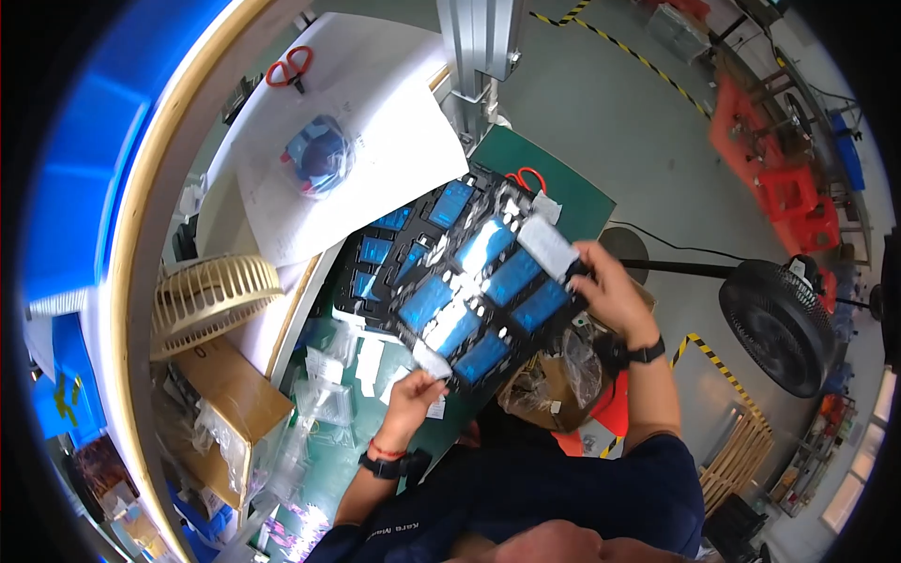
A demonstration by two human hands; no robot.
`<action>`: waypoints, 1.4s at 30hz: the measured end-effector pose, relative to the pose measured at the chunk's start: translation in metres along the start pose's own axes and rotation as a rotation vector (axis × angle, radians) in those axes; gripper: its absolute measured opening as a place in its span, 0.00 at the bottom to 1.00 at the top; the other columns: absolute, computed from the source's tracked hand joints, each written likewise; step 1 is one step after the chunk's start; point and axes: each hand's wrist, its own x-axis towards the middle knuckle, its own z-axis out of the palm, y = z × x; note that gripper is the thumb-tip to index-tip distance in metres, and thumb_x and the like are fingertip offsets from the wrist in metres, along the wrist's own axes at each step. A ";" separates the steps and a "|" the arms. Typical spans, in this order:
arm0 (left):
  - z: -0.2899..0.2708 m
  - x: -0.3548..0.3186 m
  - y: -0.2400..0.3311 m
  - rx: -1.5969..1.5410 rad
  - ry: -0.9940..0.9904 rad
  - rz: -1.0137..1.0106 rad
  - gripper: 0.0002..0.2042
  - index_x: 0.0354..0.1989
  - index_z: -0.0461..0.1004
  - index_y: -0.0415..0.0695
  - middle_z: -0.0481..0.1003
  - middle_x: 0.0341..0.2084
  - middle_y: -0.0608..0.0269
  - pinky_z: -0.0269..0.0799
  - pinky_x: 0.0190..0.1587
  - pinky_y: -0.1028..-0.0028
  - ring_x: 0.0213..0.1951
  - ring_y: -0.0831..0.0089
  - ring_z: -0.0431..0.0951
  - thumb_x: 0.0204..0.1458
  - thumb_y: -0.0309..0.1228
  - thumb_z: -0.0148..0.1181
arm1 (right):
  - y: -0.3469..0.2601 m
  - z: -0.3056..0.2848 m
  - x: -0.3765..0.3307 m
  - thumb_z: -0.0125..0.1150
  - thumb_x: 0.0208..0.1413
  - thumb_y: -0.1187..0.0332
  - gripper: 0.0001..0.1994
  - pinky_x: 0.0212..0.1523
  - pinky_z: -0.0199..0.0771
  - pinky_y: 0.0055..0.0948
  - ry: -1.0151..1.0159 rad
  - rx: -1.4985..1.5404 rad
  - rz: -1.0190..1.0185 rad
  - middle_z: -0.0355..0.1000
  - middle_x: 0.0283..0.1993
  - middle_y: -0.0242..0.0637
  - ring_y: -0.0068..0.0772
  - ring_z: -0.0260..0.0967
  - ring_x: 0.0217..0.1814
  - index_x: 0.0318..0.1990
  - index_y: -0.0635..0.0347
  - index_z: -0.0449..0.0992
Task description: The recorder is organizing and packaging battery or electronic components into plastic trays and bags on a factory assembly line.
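Between my hands is a black tray (479,307) with several blue rectangular packs (514,276) in it, tilted and blurred by motion. At its lower left corner, beside a small white piece (432,360), my left hand (409,405) pinches the edge. My right hand (610,293) grips the upper right edge, next to a larger white pad (548,247). Partly hidden under the held tray, a second black tray (422,235) with similar blue packs (375,251) lies on the green table (563,174).
Red-handled scissors (527,179) lie behind the trays. Clear plastic packs (324,405) and white slips (369,366) lie left of my left hand. A gold fan (211,298) and cardboard box (249,394) stand left; a black fan (779,328) stands right. A metal post (479,42) rises behind.
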 end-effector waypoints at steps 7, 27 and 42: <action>-0.064 -0.082 -0.039 0.245 -0.036 -0.164 0.01 0.28 0.77 0.40 0.75 0.23 0.72 0.65 0.30 0.82 0.27 0.86 0.70 0.49 0.23 0.62 | -0.016 0.061 -0.086 0.63 0.48 0.75 0.22 0.48 0.69 0.33 -0.173 0.023 0.066 0.70 0.44 0.45 0.45 0.70 0.47 0.52 0.62 0.64; -0.054 -0.057 -0.021 0.259 -0.043 -0.282 0.02 0.25 0.78 0.39 0.75 0.21 0.72 0.65 0.30 0.82 0.26 0.85 0.69 0.48 0.22 0.64 | 0.006 0.045 -0.065 0.61 0.48 0.76 0.23 0.51 0.67 0.35 -0.106 0.005 0.010 0.67 0.49 0.48 0.49 0.67 0.51 0.54 0.64 0.64; -0.016 -0.048 -0.015 0.070 -0.075 -0.208 0.03 0.29 0.81 0.38 0.80 0.26 0.64 0.71 0.35 0.80 0.29 0.81 0.76 0.45 0.21 0.66 | -0.013 0.036 0.014 0.57 0.48 0.77 0.23 0.49 0.64 0.38 -0.121 -0.228 -0.232 0.66 0.44 0.46 0.50 0.63 0.48 0.54 0.63 0.65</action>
